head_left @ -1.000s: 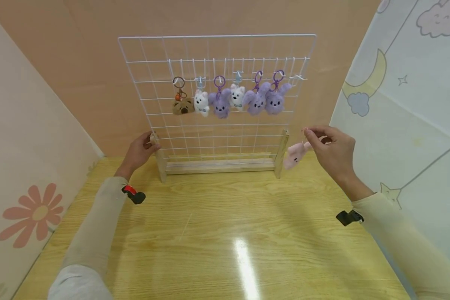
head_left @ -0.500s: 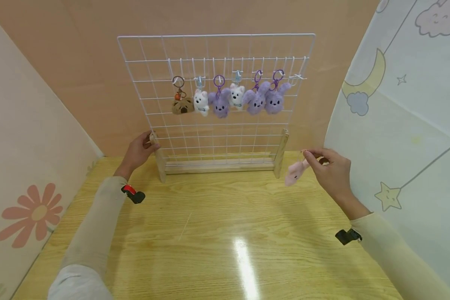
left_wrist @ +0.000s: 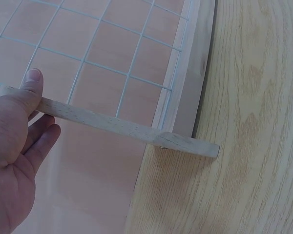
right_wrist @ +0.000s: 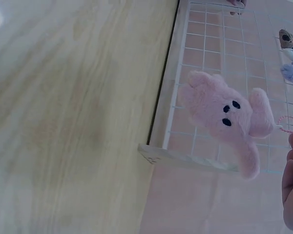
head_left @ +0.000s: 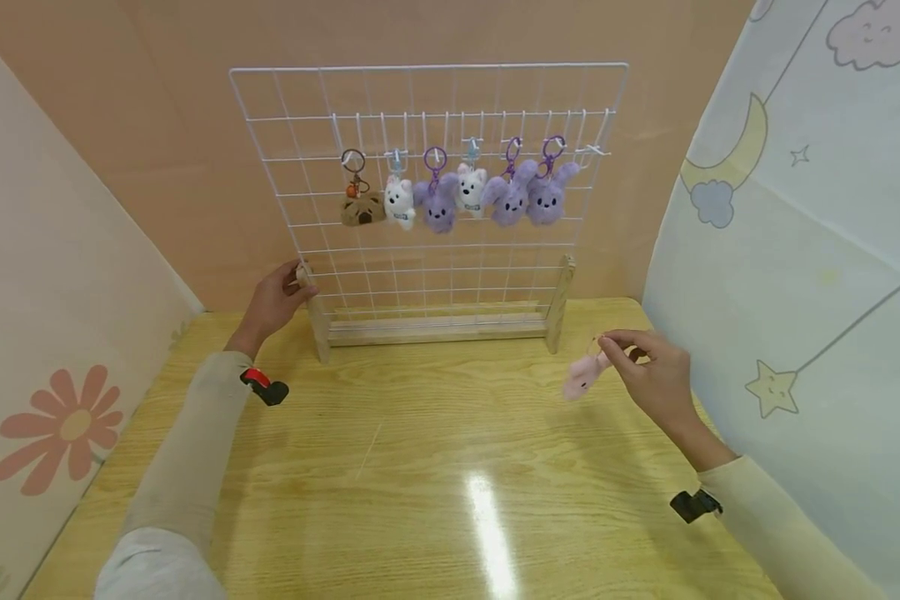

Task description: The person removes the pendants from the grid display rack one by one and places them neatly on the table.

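My right hand (head_left: 654, 375) pinches the thin pink loop of a pink plush bunny keychain (right_wrist: 217, 109) between thumb and fingers. The bunny dangles over the wooden table, to the right of a white wire grid rack (head_left: 427, 66). In the right wrist view its face, long ears and the beaded-looking loop (right_wrist: 289, 118) show. At the rack's left side, my left hand (head_left: 272, 300) grips the upper end of the wooden upright (left_wrist: 122, 127), thumb on one side and fingers on the other.
From white hooks on the grid hang a brown bear keychain (head_left: 362, 208), two white puppy plushes (head_left: 400, 202) and several purple bunny plushes (head_left: 439, 207). The right upright (head_left: 559, 307) stands left of the dangling bunny. A patterned wall (head_left: 810, 250) borders the right side.
My right hand has lowered toward the table and come slightly nearer, carrying the pink plush bunny down from beside the right upright. The left hand keeps its grip on the left upright.
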`<state>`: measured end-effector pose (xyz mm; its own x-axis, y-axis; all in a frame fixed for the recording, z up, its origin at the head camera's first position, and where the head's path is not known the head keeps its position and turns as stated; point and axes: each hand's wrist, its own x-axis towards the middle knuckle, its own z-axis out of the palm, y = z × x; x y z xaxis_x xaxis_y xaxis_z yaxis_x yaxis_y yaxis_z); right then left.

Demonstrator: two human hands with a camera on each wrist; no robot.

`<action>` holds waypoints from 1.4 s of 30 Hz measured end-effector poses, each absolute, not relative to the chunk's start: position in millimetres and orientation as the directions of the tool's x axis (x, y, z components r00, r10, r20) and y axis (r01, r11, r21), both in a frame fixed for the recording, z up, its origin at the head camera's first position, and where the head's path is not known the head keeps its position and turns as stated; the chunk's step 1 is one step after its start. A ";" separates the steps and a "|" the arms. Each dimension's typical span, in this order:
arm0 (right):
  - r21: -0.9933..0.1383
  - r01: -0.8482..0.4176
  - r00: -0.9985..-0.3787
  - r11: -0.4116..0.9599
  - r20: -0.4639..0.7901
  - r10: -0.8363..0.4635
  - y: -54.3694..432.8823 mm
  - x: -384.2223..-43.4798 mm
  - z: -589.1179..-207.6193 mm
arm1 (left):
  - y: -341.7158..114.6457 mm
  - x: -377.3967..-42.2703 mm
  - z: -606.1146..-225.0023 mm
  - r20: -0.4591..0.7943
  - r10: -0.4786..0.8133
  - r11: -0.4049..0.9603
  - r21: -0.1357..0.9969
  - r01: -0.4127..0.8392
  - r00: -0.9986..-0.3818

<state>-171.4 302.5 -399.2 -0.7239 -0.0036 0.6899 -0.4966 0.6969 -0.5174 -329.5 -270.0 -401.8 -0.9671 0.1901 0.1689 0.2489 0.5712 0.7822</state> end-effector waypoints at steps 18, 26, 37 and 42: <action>-0.528 -0.494 -0.768 0.691 0.637 -0.063 309.0 -151.6 -429.0 | -270.9 -328.8 -401.2 0.166 0.190 0.582 0.775 0.247 -0.968; -0.502 -0.528 -0.775 0.685 0.614 -0.147 312.3 -147.5 -434.7 | -272.2 -329.9 -401.7 0.175 0.195 0.581 0.772 0.258 -0.965; -0.516 -0.500 -0.796 0.695 0.591 -0.134 311.2 -152.7 -447.8 | -271.5 -331.6 -401.4 0.161 0.200 0.572 0.781 0.249 -0.967; -0.533 -0.468 -0.815 0.705 0.568 -0.112 309.9 -158.5 -454.1 | -270.6 -331.8 -402.0 0.164 0.203 0.575 0.778 0.253 -0.965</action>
